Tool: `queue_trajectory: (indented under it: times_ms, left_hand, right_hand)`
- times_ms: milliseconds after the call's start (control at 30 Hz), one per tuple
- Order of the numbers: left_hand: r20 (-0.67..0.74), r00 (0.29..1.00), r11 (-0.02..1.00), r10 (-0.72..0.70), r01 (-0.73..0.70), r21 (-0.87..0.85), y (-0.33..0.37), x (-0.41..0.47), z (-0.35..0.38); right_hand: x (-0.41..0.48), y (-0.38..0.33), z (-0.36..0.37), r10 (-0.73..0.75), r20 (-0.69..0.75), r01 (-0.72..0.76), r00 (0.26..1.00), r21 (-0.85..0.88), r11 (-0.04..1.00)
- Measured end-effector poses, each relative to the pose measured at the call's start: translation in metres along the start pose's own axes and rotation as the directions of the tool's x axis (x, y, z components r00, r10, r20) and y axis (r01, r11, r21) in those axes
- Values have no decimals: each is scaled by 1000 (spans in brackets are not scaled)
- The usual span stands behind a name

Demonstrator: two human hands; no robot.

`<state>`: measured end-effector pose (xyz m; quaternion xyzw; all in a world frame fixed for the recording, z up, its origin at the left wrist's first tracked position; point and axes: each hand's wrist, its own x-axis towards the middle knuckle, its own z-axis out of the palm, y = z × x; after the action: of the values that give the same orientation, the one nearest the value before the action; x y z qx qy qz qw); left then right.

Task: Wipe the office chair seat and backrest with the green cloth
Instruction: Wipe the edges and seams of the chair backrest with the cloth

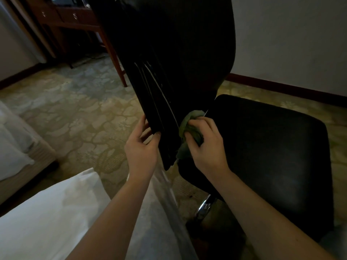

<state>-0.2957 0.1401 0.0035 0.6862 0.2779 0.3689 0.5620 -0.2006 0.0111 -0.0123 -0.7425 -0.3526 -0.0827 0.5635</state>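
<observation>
Green cloth [188,120]: bunched in a wad, pressed on the low front edge of the backrest [178,53], just where it meets the seat [272,147]; a tail hangs below the hand.
Right hand [206,141]: fingers curled over the cloth, thumb clamping it from beneath; back of hand up, forearm coming in from lower right.
Left hand [142,147]: grips the backrest's lower side edge, thumb on the near face, fingers wrapped behind; just beside the right hand, not touching it.
Backrest: black, ribbed, long axis running up out of frame, leaning left at the bottom; hides much of the room behind.
Seat: black, flat, extends right and away from the cloth.
Chrome support [204,207]: under the seat, partly hidden by the right forearm.
Surroundings: white bedding [47,212] lower left; wooden desk [78,21] upper left; patterned carpet [75,109]; pale wall [291,34] with a dark red baseboard [281,87].
</observation>
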Motion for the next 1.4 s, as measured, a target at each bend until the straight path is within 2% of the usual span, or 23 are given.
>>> queue_trajectory:
  times_ms: [133, 300, 533, 667, 833, 967, 1100, 1300, 1400]
  left_hand:
    - [-16, 1000, 1000, -12, 12, -10, -1, -4, 5]
    - [-29, 999, 1000, -15, 15, -2, -6, -3, 5]
    - [-37, 999, 1000, -15, 15, 7, -7, -9, 9]
    - [-44, 999, 1000, 3, -2, 16, -2, -14, 10]
    - [-52, 999, 1000, 10, -9, 17, -2, -12, 8]
    - [-58, 998, 1000, 23, -22, 23, -6, -11, 7]
    - [-54, 998, 999, 20, -19, 25, -12, -11, 8]
    - [-39, 999, 999, 33, -32, 29, -14, -9, 7]
    - [-44, 999, 1000, 17, -16, 24, -14, -10, 7]
  right_hand:
    - [-16, 22, 8, 18, 43, -17, 999, -31, 999]
    - [-28, 46, 2, 87, 170, -65, 982, -131, 989]
    - [-19, 31, 3, 108, -61, -109, 992, -4, 994]
    - [-31, 36, 14, 138, -55, -139, 989, -10, 990]
    - [-48, 57, 22, 244, 113, -230, 963, -124, 965]
    - [-52, 54, 12, 272, -3, -272, 962, -49, 961]
    - [-41, 35, 15, 200, -101, -201, 975, 5, 980]
    - [-42, 31, 33, 263, -141, -259, 954, 45, 965]
    - [-46, 41, 41, 299, -98, -301, 949, 3, 954]
